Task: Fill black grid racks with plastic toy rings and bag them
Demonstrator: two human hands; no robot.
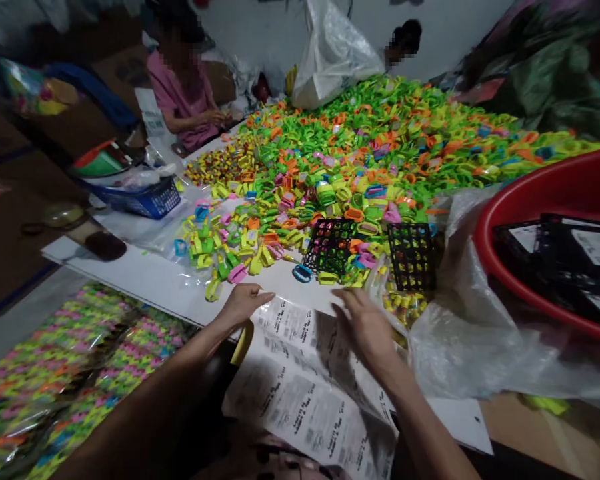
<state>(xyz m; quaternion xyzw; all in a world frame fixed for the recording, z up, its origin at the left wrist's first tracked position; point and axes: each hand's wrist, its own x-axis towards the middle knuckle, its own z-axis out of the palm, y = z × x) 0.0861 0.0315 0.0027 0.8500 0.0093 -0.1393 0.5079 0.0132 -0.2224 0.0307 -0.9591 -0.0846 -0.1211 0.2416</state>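
My left hand [243, 303] is closed on the upper left edge of a sheet of white printed labels [300, 400], thumb and fingers pinching it. The sheet slopes down toward my lap, creased across its middle, with rows of small black print. Over its upper right part is my right hand [367, 330], fingers pointing left and blurred; whether they grip anything I cannot tell. Just beyond the sheet lies a blue watch-shaped plastic piece [303, 273]. Two black grid trays [330, 245] [411, 257] lie among brightly coloured plastic pieces [260, 247].
A big heap of coloured pieces [380, 140] covers the table. At right stands a red tub [500, 260] holding black packages, beside clear plastic sheeting [470, 347]. A blue basket [153, 200] and a jar [97, 240] stand left. Packed pieces [80, 373] lie below. Two people sit beyond.
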